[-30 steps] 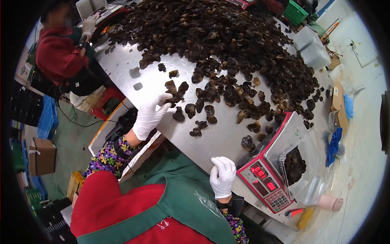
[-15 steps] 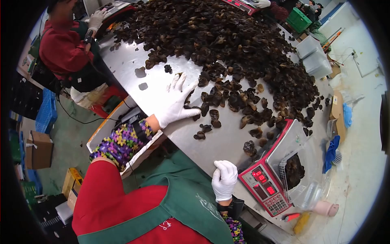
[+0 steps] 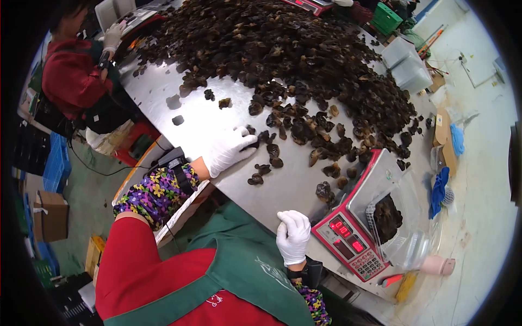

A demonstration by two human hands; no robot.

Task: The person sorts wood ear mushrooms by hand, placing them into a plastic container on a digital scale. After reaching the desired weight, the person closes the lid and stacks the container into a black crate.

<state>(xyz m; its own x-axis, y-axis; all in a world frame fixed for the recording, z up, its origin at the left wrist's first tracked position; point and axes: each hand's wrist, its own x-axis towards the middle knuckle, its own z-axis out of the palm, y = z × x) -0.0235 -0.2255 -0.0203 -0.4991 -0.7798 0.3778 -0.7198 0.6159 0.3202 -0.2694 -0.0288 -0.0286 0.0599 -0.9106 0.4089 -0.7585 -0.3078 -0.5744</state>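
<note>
Head view looked down on my right hand [image 3: 292, 236], curled into a loose fist holding nothing, resting at the near edge of the steel surface [image 3: 217, 117]. Just right of it sat a red scale [image 3: 352, 244] with a clear tray [image 3: 405, 217] holding dark mushrooms. Farther out, my left hand [image 3: 231, 149] lay with fingers spread, its fingertips touching loose mushrooms [image 3: 269, 155] at the fringe of the pile. Beyond that the big pile [image 3: 283, 49] covered the surface. At the far left corner, a person in a red top [image 3: 68, 76] worked with a gloved hand [image 3: 112, 35].
</note>
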